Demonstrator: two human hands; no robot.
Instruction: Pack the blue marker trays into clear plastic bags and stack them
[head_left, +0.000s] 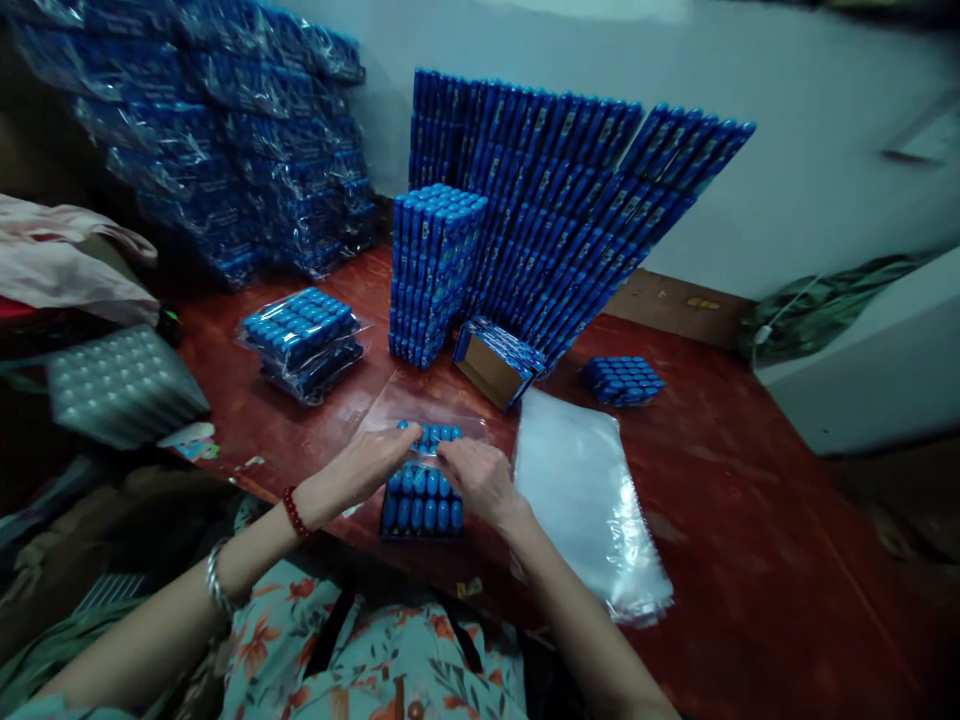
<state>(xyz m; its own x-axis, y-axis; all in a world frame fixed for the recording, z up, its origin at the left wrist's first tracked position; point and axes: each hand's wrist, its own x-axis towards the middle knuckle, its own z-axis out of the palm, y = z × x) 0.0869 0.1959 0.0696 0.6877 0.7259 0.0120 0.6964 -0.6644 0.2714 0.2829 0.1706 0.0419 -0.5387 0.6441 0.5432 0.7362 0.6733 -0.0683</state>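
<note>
A block of blue round-topped packs [421, 498] sits in front of me near the table's front edge, its far end covered by a clear plastic bag [474, 430]. My left hand [375, 460] is closed at the block's far left, thumb and fingers pinching the bag's film. On the other side, my right hand [480, 480] is closed on the film too, knuckles up, just right of the packs. The fingertips of both hands are partly hidden. A pile of flat clear bags [581, 490] lies beside my right hand.
Tall stacks of blue packs [540, 190] and a shorter stack [435, 270] rise at the back. An open carton [491, 368] leans before them. Wrapped bundles [304, 340] lie left, a small block [622, 380] right. Bagged bundles [247, 140] are piled back left.
</note>
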